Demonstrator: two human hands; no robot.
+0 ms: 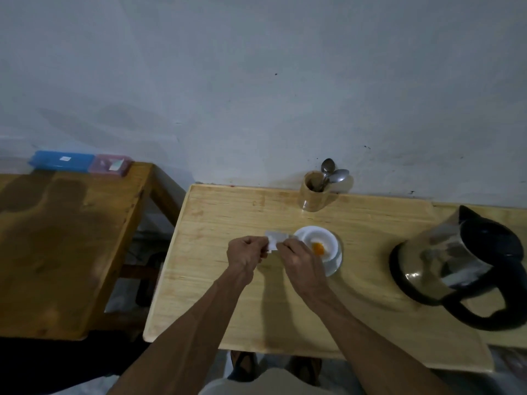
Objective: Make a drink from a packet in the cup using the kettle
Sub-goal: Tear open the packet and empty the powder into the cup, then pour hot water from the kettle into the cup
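Observation:
A white cup (328, 246) stands near the middle of the light wooden table (216, 280) with a small heap of orange powder (318, 248) at its bottom. Just left of the cup's rim, a small white packet (274, 238) is pinched between my left hand (245, 255) and my right hand (299, 259), above the tabletop. A steel kettle (453, 263) with a black lid and handle stands at the table's right side, well apart from both hands.
A wooden holder (312, 195) with two or three metal spoons (332, 173) stands at the table's back edge by the wall. A darker wooden table (62, 246) on the left carries a blue box (61, 160) and a pink box (112, 164). A gap separates the tables.

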